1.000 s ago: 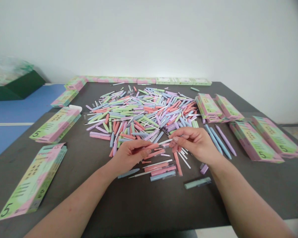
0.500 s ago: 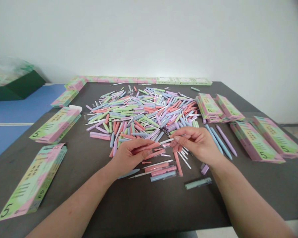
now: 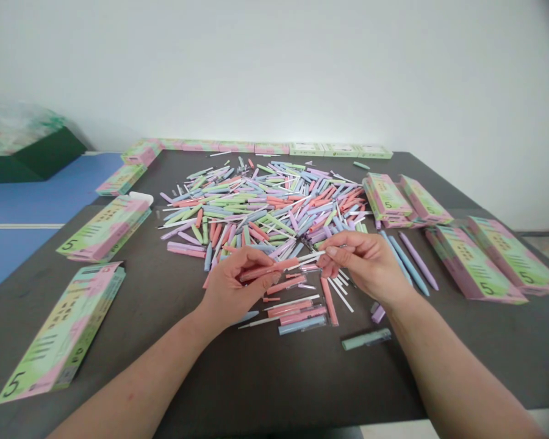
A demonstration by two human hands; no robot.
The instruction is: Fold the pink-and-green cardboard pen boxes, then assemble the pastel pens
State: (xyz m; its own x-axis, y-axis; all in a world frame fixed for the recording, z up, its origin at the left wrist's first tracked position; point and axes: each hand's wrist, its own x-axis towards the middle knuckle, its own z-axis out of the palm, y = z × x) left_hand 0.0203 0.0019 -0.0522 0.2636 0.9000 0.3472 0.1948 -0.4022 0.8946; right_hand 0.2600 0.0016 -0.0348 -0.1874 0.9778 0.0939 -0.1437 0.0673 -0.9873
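Observation:
My left hand [image 3: 229, 286] is closed around a coral pen barrel [image 3: 281, 266], its front end pointing right. A thin white pen refill [image 3: 312, 256] is pinched by my right hand [image 3: 370, 262], and its left end meets the barrel's open end; whether it is inside, I cannot tell. Beneath my hands lie coral pen parts [image 3: 302, 315], a blue pen part [image 3: 297, 327] with a clear piece, and several loose white refills [image 3: 344, 296]. A green pen cap [image 3: 365, 339] lies nearer me, below my right wrist.
A wide heap of pastel pen parts [image 3: 265, 201] covers the middle of the dark table [image 3: 256, 384]. Printed pen boxes stand at left [image 3: 59, 335], at right [image 3: 480, 262] and along the back edge [image 3: 306, 149]. Blue and purple barrels [image 3: 407, 262] lie beside my right hand.
The coral barrel has shifted slightly up and right in my left hand, with its fingers regripped. My right hand has moved a little to the right, still pinching the refill.

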